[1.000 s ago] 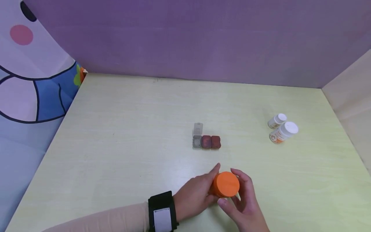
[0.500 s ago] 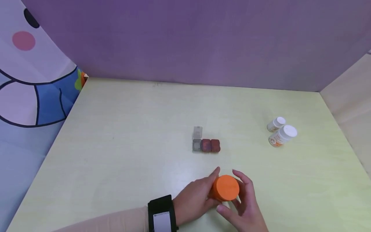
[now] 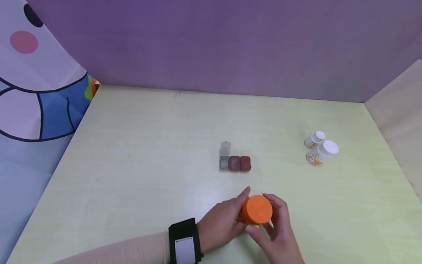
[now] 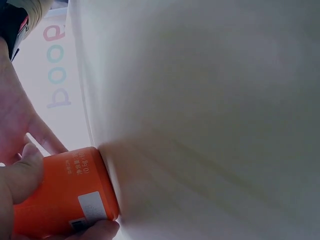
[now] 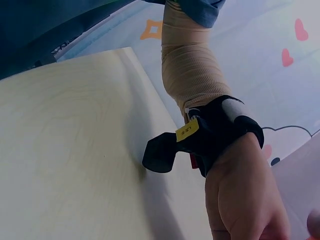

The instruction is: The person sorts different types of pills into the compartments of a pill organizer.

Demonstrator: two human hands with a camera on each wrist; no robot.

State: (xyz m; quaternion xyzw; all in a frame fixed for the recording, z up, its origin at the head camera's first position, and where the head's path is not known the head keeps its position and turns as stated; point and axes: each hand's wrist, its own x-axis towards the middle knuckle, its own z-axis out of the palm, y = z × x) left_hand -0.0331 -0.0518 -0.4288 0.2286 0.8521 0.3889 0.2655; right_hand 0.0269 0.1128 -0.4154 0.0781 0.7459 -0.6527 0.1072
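An orange bottle [image 3: 258,209] with a round orange top is in front of me in the head view. My left hand [image 3: 219,222] grips it from the left, the thumb along its far side. In the left wrist view, fingers and thumb wrap the orange body, which bears white print and a pale label. My right hand [image 3: 279,231] curves loosely about the top's right side, index fingertip right at the far rim and thumb just below the near rim. Beyond them lies a small pill box [image 3: 234,163], two compartments dark red, the left one grey with its clear lid [image 3: 225,147] folded back.
Two white bottles, a small one [image 3: 314,139] and a larger one [image 3: 322,152] with an orange label, stand close together at the right of the pale table [image 3: 138,146]. A purple panel [image 3: 211,44] rises at the back, and a printed cloth [image 3: 36,110] hangs at the left.
The right thumb and fingers, slightly apart from the orange top half a second ago, are now closer to it. The left hand keeps its grip, and the pill box and white bottles stay put.
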